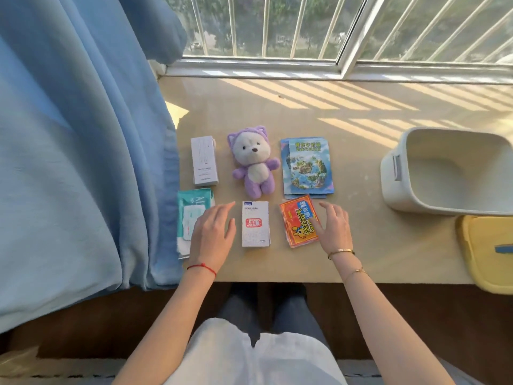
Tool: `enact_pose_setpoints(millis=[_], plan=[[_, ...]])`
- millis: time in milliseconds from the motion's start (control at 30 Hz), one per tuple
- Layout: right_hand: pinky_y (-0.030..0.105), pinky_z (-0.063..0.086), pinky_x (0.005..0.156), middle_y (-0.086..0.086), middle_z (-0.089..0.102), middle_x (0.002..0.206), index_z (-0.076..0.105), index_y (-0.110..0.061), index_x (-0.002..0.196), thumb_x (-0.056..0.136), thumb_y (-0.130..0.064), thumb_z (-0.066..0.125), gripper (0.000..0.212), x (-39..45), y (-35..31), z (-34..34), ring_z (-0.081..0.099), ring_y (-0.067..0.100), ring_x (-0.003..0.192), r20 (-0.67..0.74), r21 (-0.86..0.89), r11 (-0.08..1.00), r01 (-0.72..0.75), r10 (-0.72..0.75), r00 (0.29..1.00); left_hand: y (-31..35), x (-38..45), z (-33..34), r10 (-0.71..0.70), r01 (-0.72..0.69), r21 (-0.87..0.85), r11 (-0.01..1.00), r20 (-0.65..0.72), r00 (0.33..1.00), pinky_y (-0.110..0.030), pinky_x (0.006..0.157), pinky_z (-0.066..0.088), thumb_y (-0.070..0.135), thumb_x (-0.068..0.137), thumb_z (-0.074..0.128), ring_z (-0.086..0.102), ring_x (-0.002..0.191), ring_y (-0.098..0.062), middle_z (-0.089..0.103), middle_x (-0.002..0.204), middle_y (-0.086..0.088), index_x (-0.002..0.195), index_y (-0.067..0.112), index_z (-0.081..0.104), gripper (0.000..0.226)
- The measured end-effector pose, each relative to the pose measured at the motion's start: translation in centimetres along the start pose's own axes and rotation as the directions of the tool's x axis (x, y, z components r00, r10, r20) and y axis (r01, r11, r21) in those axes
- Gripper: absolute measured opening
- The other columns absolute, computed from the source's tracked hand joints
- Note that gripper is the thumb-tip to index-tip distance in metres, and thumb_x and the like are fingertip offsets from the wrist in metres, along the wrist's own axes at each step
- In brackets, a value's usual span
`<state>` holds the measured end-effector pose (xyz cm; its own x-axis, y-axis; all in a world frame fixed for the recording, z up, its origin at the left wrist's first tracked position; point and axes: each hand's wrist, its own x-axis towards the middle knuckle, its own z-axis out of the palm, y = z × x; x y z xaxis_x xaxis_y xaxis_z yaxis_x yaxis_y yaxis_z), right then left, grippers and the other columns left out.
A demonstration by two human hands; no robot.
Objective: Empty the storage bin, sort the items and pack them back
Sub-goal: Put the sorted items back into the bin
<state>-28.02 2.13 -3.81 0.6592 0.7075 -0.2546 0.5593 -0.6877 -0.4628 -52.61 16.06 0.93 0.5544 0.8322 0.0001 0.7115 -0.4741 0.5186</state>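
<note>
Six items lie in two rows on the beige ledge (361, 245). In the back row are a tall white box (204, 161), a purple plush bear (254, 162) and blue map booklets (306, 166). In the front row are a teal wipes pack (190, 215), a white box with a red stamp (255, 224) and an orange-red packet (297, 220). My left hand (213, 234) lies flat and relaxed, partly over the wipes pack. With its fingers spread, my right hand (331, 227) touches the orange-red packet's right edge. The empty white storage bin (447, 173) stands at the right.
A yellow lid (487, 251) with a blue handle lies at the ledge's right front corner, below the bin. A blue curtain (77, 148) hangs along the left side. A barred window (305, 26) runs behind the ledge. My legs are below the front edge.
</note>
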Motion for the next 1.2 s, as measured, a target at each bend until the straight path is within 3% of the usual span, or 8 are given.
enact_pose_setpoints(millis=[167, 300, 500, 633, 733, 867, 1000, 1200], plan=[[0.035, 0.035, 0.106, 0.011, 0.048, 0.135, 0.041, -0.01, 0.139, 0.085, -0.035, 0.07, 0.067, 2.6, 1.6, 4.4, 0.04, 0.026, 0.127, 0.053, -0.023, 0.98, -0.196, 0.197, 0.979, -0.2, 3.1, 4.0, 0.018, -0.018, -0.049, 0.999, 0.005, 1.0, -0.039, 0.086, 0.05, 0.017, 0.091, 0.054, 0.061, 0.1, -0.025, 0.065, 0.11, -0.006, 0.123, 0.013, 0.059, 0.033], [0.037, 0.036, 0.108, 0.012, 0.044, 0.139, 0.036, -0.008, 0.142, 0.08, -0.043, 0.074, 0.081, 4.7, 3.4, 7.7, 0.038, 0.026, 0.13, 0.101, -0.071, 0.951, -0.3, 0.306, 0.947, 0.1, 5.1, 7.4, 0.022, -0.02, -0.064, 0.998, 0.029, 0.999, -0.035, 0.088, 0.046, 0.012, 0.089, 0.06, 0.059, 0.102, -0.024, 0.065, 0.113, -0.004, 0.124, 0.014, 0.059, 0.035], [0.035, 0.033, 0.102, 0.011, 0.049, 0.123, 0.046, -0.006, 0.124, 0.07, -0.048, 0.08, 0.076, 5.9, 5.1, 10.4, 0.042, 0.027, 0.117, 0.082, -0.1, 0.941, -0.323, 0.331, 0.94, 0.7, 6.6, 11.1, -0.008, 0.01, -0.091, 0.996, 0.021, 1.0, -0.035, 0.089, 0.045, 0.01, 0.086, 0.06, 0.056, 0.103, -0.02, 0.064, 0.112, -0.001, 0.122, 0.015, 0.06, 0.037], [0.034, 0.033, 0.102, 0.01, 0.049, 0.123, 0.046, -0.007, 0.124, 0.075, -0.047, 0.076, 0.069, 6.2, 5.1, 10.9, 0.04, 0.026, 0.119, 0.146, -0.106, 0.925, -0.365, 0.378, 0.914, 1.3, 6.9, 12.5, -0.005, 0.01, -0.105, 0.994, 0.043, 0.999, -0.038, 0.091, 0.047, 0.021, 0.089, 0.048, 0.059, 0.106, -0.021, 0.064, 0.114, 0.0, 0.125, 0.016, 0.058, 0.038], [0.037, 0.036, 0.101, 0.013, 0.047, 0.123, 0.046, -0.006, 0.118, 0.077, -0.043, 0.075, 0.063, 5.8, 4.8, 11.2, 0.041, 0.028, 0.115, 0.106, -0.116, 0.936, -0.334, 0.346, 0.932, 1.8, 6.9, 13.2, -0.026, 0.028, -0.112, 0.993, 0.019, 0.999, -0.035, 0.093, 0.046, 0.013, 0.088, 0.055, 0.057, 0.107, -0.019, 0.064, 0.114, -0.001, 0.125, 0.015, 0.059, 0.037], [0.037, 0.041, 0.099, 0.014, 0.039, 0.127, 0.043, -0.004, 0.12, 0.076, -0.034, 0.079, 0.064, 5.0, 4.1, 11.4, 0.042, 0.029, 0.114, 0.047, -0.016, 0.941, -0.339, 0.339, 0.939, 2.5, 6.5, 13.6, -0.048, 0.049, -0.113, 0.992, 0.01, 0.999, -0.033, 0.093, 0.045, 0.006, 0.086, 0.061, 0.056, 0.107, -0.02, 0.063, 0.114, -0.003, 0.126, 0.014, 0.059, 0.04], [0.032, 0.048, 0.09, 0.011, 0.041, 0.124, 0.04, -0.007, 0.121, 0.077, -0.03, 0.079, 0.063, 5.0, 3.7, 11.0, 0.05, 0.024, 0.109, 0.1, 0.057, 0.924, -0.379, 0.373, 0.923, 2.7, 5.8, 13.9, -0.057, 0.059, -0.104, 0.993, 0.022, 0.998, -0.034, 0.092, 0.048, 0.009, 0.088, 0.06, 0.056, 0.106, -0.018, 0.063, 0.115, -0.002, 0.127, 0.016, 0.058, 0.04], [0.039, 0.039, 0.096, 0.008, 0.057, 0.122, 0.04, -0.015, 0.13, 0.079, -0.037, 0.076, 0.067, 5.5, 4.2, 10.9, 0.046, 0.027, 0.112, 0.122, -0.029, 0.94, -0.339, 0.34, 0.933, 2.8, 5.0, 13.7, -0.08, 0.082, -0.089, 0.993, 0.017, 0.997, -0.03, 0.093, 0.044, 0.008, 0.088, 0.06, 0.051, 0.106, -0.013, 0.063, 0.116, -0.003, 0.126, 0.014, 0.058, 0.039]])
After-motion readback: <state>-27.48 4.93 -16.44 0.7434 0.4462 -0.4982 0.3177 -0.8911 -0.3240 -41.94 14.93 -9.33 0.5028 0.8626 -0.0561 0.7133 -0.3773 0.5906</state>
